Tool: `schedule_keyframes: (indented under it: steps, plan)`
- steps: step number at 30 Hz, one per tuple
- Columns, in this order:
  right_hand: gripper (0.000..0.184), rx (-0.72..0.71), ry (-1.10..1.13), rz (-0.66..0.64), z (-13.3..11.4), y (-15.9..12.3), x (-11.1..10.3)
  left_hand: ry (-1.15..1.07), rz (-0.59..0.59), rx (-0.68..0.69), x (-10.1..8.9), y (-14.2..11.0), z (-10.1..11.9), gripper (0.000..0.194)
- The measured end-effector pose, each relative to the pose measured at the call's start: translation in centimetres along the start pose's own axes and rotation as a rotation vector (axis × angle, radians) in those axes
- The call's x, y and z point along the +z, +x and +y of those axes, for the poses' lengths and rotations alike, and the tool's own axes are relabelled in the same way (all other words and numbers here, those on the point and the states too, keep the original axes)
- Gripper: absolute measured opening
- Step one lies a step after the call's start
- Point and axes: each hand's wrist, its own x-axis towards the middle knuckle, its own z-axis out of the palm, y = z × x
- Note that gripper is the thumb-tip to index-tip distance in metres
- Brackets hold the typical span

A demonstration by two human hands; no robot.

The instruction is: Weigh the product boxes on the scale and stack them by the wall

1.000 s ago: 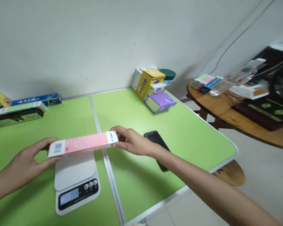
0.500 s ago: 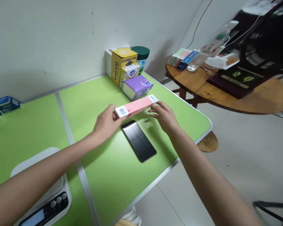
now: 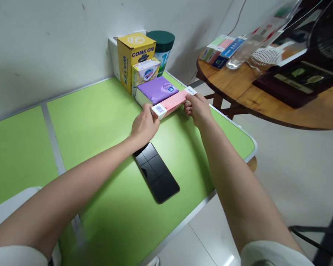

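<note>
A long, narrow pink-and-white box [image 3: 174, 102] is held level in front of the purple tissue pack [image 3: 158, 89]. My left hand [image 3: 145, 125] grips its left end, beside a barcode label. At the other end, my right hand [image 3: 199, 108] has its thumb on top and fingers curled beneath. Nearer to me, a black smartphone [image 3: 157, 173] lies face up, its upper corner partly under my left wrist. Whether the box touches the table or the tissue pack, I cannot tell.
Behind the tissue pack stand a small yellow soap box [image 3: 145, 72], a tall yellow box [image 3: 133, 55], a white box [image 3: 113, 55] and a green-lidded tub [image 3: 161, 41]. A round wooden table [image 3: 246, 92] at right carries boxes, a clear bottle [image 3: 246, 50] and a fan [image 3: 294, 79].
Both hands have moved the pink-and-white box away from me, up close to the tissue pack. My right hand has closed on its right end. The camera view has shifted right.
</note>
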Motion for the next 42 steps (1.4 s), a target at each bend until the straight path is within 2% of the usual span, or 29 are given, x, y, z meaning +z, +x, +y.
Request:
schedule_keyframes:
  steps: [4, 8, 12, 16, 20, 23, 28, 30, 32, 35, 37, 39, 42]
  plan:
    - [0.009, -0.072, -0.061, 0.006, 1.3, 1.2, 0.5, -0.115, 0.065, 0.032, 1.6, 0.9, -1.9, 0.038]
    - [0.013, -0.122, -0.08, -0.008, 2.2, 1.4, 0.3, -0.26, 0.083, 0.064, 2.3, 1.1, -3.4, 0.038]
    - [0.005, -0.095, -0.108, -0.022, 2.0, 1.6, 0.0, -0.304, 0.069, 0.04, 2.3, 1.2, -3.6, 0.037]
    - [0.007, -0.09, -0.129, -0.04, 1.8, 1.7, -0.1, -0.289, 0.038, 0.008, 2.2, 1.3, -3.4, 0.037]
    - [0.009, -0.118, -0.141, -0.004, 2.0, 1.5, 0.2, -0.306, 0.055, 0.037, 2.3, 1.4, -3.7, 0.036]
    - [0.018, -0.144, -0.115, 0.052, 2.2, 1.4, 0.6, -0.306, 0.058, 0.037, 2.5, 1.4, -3.9, 0.036]
    - [0.055, -0.096, -0.054, 0.101, 2.2, 0.4, 1.0, -0.372, 0.028, -0.066, 2.3, 1.0, -3.6, 0.04]
    - [0.063, -0.06, -0.025, 0.111, 2.0, -0.7, 0.8, -0.401, -0.032, -0.116, 1.1, 0.0, -3.5, 0.044]
    - [0.061, -0.036, -0.01, 0.101, 1.7, -2.2, 0.4, -0.409, -0.074, -0.128, -1.1, -1.8, -4.0, 0.042]
    - [0.044, -0.044, -0.004, 0.05, 1.0, -5.2, 0.3, -0.348, -0.127, -0.027, -6.1, -5.9, -5.7, 0.032]
    - [0.035, -0.061, 0.009, -0.012, 0.1, -7.7, 0.9, -0.247, -0.187, 0.071, -10.0, -9.1, -7.0, 0.027]
    - [0.03, -0.09, -0.008, -0.156, -1.2, -10.5, 2.5, -0.151, -0.234, 0.123, -13.7, -12.3, -8.0, 0.024]
    - [0.029, -0.166, -0.177, -0.589, -3.6, -15.8, 6.5, -0.103, -0.239, 0.111, -18.3, -16.2, -8.7, 0.021]
